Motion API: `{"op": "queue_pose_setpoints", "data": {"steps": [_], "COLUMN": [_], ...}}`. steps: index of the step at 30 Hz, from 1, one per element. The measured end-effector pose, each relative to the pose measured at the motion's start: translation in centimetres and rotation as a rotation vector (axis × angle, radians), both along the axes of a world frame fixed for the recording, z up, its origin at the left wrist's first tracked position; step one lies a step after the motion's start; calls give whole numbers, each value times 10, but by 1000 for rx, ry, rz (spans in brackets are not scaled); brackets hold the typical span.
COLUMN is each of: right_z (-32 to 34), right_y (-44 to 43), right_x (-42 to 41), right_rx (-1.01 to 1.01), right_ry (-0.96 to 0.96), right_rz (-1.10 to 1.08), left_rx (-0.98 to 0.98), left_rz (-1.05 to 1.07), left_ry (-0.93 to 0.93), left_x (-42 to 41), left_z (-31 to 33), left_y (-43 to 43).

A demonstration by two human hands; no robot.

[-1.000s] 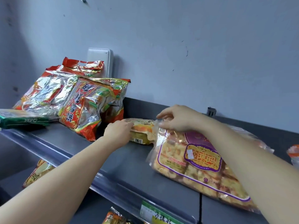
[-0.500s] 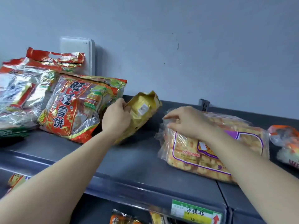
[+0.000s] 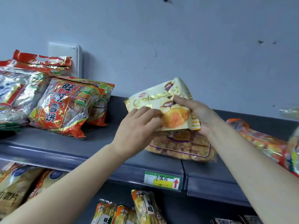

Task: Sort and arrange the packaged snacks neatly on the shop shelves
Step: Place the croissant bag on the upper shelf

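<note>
A pale grey wall [image 3: 194, 46] fills the far side of the scene. In front of it runs a dark grey shelf [image 3: 64, 147], stretching from left to right. On its left end, big foil bags are piled against the wall: a silver bag [image 3: 16, 94] at the far left and, leaning on it, a red rice-cracker bag [image 3: 64, 107] with Chinese lettering. A long orange packet [image 3: 262, 141] lies on the right part of the shelf.

Near the middle, a clear bag of golden snacks [image 3: 181, 147] with a purple outline lies flat on the shelf. The croissant packet [image 3: 158, 101], cream and yellow, is held in the air just above this bag, tilted with its printed front towards the camera.

Both hands are clamped on it. The left hand [image 3: 137, 128] pinches its lower left part, and the right hand [image 3: 197, 113] grips its right edge with the thumb on the front.

A green and yellow price label [image 3: 162, 181] sits on the near shelf lip, with smaller packets [image 3: 145, 207] on the shelf below.
</note>
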State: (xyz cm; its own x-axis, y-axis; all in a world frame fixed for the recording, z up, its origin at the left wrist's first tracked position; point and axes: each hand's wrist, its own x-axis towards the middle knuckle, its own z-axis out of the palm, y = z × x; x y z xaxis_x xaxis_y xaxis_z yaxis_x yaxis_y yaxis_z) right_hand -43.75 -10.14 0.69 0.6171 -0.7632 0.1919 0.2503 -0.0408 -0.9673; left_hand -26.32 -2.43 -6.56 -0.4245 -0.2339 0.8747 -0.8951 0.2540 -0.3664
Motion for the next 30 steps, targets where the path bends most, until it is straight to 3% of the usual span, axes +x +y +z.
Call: {"op": "queue_pose_setpoints", "data": {"steps": [2, 7, 10, 12, 15, 21, 30], "right_z": [-5, -19, -27, -31, -35, -41, -42], "right_y": [4, 25, 38, 47, 56, 54, 31], "right_x": [-29, -108, -159, -194, -247, -331, -445], "right_rx": [-43, -117, -149, -161, -155, -257, -272], "right_ry": [-16, -42, -43, -58, -77, -41, -138], "right_rz": [-115, -179, -212, -231, -247, -616, -994], "left_rx": [139, 203, 455, 631, 794, 684, 735], "left_rz": [-30, -141, -390, -583, -785, -863, -844], "left_ry": [160, 881, 1294, 1441, 1474, 1524, 1187], "left_x": [-17, -76, -116, -145, -195, -286, -401], "left_z": [-5, -4, -4, -8, -9, 4, 32], "left_y": [8, 18, 19, 19, 18, 6, -25]}}
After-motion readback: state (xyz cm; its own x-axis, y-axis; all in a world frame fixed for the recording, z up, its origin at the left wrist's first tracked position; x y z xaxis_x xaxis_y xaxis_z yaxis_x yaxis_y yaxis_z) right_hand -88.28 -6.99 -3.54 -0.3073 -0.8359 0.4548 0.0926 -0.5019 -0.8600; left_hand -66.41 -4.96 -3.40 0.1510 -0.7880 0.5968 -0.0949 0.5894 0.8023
